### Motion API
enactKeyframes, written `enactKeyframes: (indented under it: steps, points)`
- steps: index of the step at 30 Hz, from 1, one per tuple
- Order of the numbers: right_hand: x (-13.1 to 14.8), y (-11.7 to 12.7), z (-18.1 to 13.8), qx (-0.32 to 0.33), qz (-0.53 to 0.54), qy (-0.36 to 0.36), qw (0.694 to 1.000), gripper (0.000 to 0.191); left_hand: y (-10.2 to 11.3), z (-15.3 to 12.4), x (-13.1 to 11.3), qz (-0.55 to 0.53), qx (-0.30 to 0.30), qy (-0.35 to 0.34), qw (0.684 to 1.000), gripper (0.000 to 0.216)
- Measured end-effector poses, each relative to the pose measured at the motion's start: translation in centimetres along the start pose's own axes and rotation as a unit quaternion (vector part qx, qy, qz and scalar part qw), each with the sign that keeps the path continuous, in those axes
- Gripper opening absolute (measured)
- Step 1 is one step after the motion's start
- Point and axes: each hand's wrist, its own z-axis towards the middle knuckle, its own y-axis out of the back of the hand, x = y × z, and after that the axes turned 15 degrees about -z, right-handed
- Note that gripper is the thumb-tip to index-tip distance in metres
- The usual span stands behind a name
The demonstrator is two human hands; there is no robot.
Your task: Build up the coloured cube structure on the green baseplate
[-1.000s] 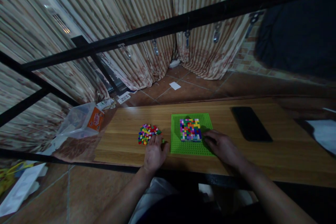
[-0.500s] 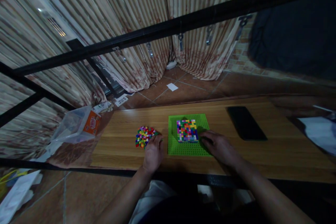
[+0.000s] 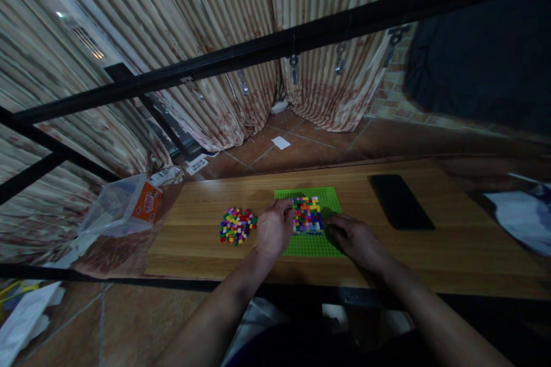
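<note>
A green studded baseplate point(image 3: 314, 245) lies on the wooden table, bearing a block of many-coloured toy bricks point(image 3: 307, 215) built up in rows. Over the left edge of that block is my left hand point(image 3: 275, 228), its fingers pinched together; whatever is between the fingertips is too small to make out. My right hand point(image 3: 350, 235) rests at the right side of the plate, thumb and fingers curled close beside the block, their tips partly hidden. Left of my left hand is a loose pile of small coloured bricks point(image 3: 236, 226).
A black tablet-like slab point(image 3: 401, 202) lies on the table's right part. Beyond the left end of the wooden table point(image 3: 189, 252) stands a clear plastic bin point(image 3: 112, 206) with an orange label. A black metal bar point(image 3: 241, 60) with hanging clips crosses ahead of the curtains.
My left hand has moved right from the loose brick pile to the left edge of the brick block, covering part of the plate. My right hand stays almost where it was.
</note>
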Motion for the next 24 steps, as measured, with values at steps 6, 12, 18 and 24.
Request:
enactKeyframes:
  steps: [6,12,18,24]
  points:
    - [0.3,0.2,0.1,0.004,-0.004,-0.006,1.0,0.025,-1.4,0.6,0.0,0.041,0.012,0.018,0.999,0.016]
    - [0.2,0.1,0.1,-0.001,0.003,-0.002,1.0,0.025,-1.9,0.9,0.1,0.039,0.007,0.013,0.999,0.015]
    - [0.0,0.1,0.1,0.008,-0.007,0.003,1.0,0.025,-1.8,0.9,0.6,-0.002,0.006,0.009,1.0,0.02]
    - [0.1,0.1,0.1,0.004,-0.004,-0.001,1.0,0.025,-1.5,0.7,0.9,-0.004,0.008,-0.019,1.0,0.019]
